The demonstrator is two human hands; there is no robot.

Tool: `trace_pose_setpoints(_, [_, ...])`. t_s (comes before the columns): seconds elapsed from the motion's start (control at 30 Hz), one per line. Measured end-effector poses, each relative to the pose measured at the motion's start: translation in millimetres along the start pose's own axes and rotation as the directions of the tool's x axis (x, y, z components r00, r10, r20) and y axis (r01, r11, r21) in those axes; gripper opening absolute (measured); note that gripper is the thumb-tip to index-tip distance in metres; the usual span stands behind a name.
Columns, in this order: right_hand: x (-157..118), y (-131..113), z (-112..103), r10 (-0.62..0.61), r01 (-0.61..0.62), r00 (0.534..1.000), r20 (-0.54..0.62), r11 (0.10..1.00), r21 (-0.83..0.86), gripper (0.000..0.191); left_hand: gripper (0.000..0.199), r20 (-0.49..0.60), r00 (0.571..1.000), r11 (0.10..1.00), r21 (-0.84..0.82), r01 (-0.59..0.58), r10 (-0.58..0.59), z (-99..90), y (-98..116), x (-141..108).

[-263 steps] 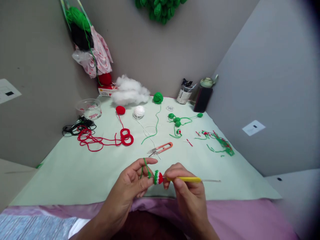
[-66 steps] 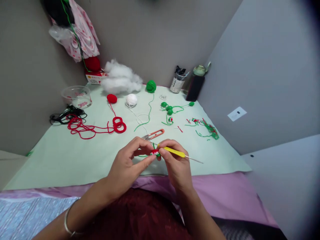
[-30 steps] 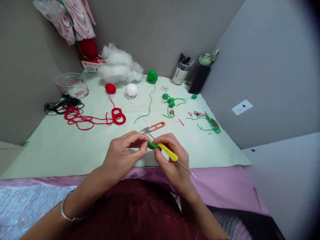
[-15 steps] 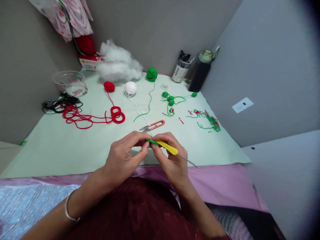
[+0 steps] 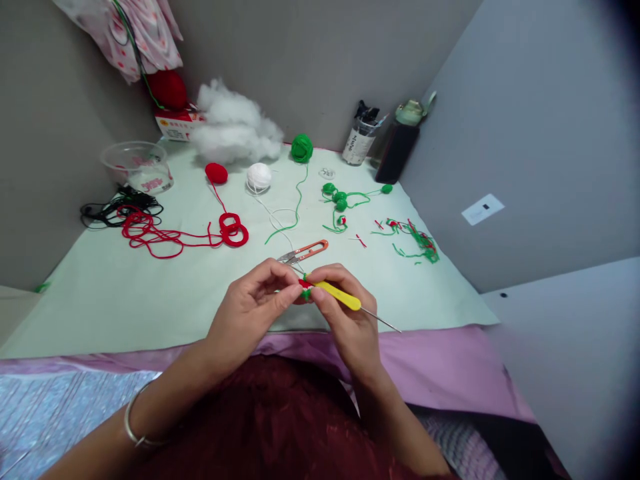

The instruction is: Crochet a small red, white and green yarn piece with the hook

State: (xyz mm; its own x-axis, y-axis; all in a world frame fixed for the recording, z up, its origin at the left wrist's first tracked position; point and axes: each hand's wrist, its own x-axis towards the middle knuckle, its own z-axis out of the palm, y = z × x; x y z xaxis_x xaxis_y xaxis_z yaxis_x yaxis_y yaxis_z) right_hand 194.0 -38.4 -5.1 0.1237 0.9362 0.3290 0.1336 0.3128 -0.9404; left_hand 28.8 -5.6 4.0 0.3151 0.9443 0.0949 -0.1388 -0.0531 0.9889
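Note:
Between my fingertips is a small crochet piece [image 5: 306, 288] with red, white and green parts. My left hand [image 5: 257, 300] pinches its left side with thumb and forefinger. My right hand [image 5: 347, 310] grips a crochet hook with a yellow handle [image 5: 341, 295], its metal shaft pointing down to the right, and the thumb touches the crochet piece. The hook's other end is hidden by the fingers and the piece. Just beyond my hands lie orange-handled thread snips [image 5: 311, 250], with a white strand running past the blades.
Red [image 5: 217, 173], white [image 5: 259, 177] and green [image 5: 301, 148] yarn balls sit toward the back, near white stuffing [image 5: 235, 127]. Red crocheted rings [image 5: 233, 230] lie left; green crocheted pieces [image 5: 341, 200] and yarn scraps [image 5: 423, 243] lie right. A dark bottle [image 5: 399, 150] stands at back right.
The crochet piece has been turned, so its red and white part now shows where mostly green was visible. My left fingers have shifted slightly on it; the hook stays in my right hand.

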Motion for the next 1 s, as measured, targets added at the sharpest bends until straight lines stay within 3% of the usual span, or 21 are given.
trace_pose_setpoints(0.17, [1,2,3,0.014,-0.014,1.0,-0.001,0.998,0.061,0.011,0.021,-0.146,0.988,0.999,0.023,-0.043,0.046,6.5,-1,-3])
trace_pose_setpoints(0.33, [1,7,0,0.034,-0.026,0.999,-0.042,0.983,0.179,0.01,0.028,-0.012,1.0,0.992,0.124,-0.01,0.011,-12.2,-3,8])
trace_pose_setpoints(0.47, [1,8,-1,0.005,0.0,1.0,-0.026,0.979,0.202,0.01,0.029,-0.105,0.992,0.997,-0.006,-0.072,0.071,-13.0,-10,20])
trace_pose_setpoints(0.53, [1,7,-3,-0.021,0.024,1.0,-0.015,0.98,0.2,0.01,0.046,0.058,0.998,0.992,-0.122,0.037,-0.03,-6.5,-11,23])
trace_pose_setpoints(0.6, [0,5,-6,-0.049,0.054,0.998,-0.034,0.979,0.198,0.01,0.059,0.253,0.954,0.953,-0.209,0.218,-0.163,-4.0,-8,24])
trace_pose_setpoints(0.63, [0,4,-8,-0.06,0.068,0.997,-0.049,0.979,0.193,0.011,0.063,0.289,0.933,0.922,-0.256,0.29,-0.214,-5.8,-5,25])
trace_pose_setpoints(0.7, [0,3,-12,-0.072,0.083,0.995,-0.07,0.982,0.171,0.012,0.067,0.207,0.945,0.871,-0.376,0.316,-0.254,-14.5,4,25])
trace_pose_setpoints(0.77, [-1,3,-12,-0.066,0.075,0.995,-0.069,0.986,0.146,0.011,0.066,0.071,0.967,0.876,-0.411,0.251,-0.244,-24.8,15,26])
trace_pose_setpoints(0.87, [-2,3,-8,-0.055,0.061,0.997,-0.045,0.987,0.145,0.01,0.065,-0.092,0.988,0.947,-0.31,0.086,-0.12,-29.0,31,25])
trace_pose_setpoints(1.0, [-4,3,-2,-0.086,0.091,0.996,-0.035,0.98,0.179,0.013,0.056,-0.264,0.962,0.967,-0.218,-0.132,0.071,-15.3,27,16])
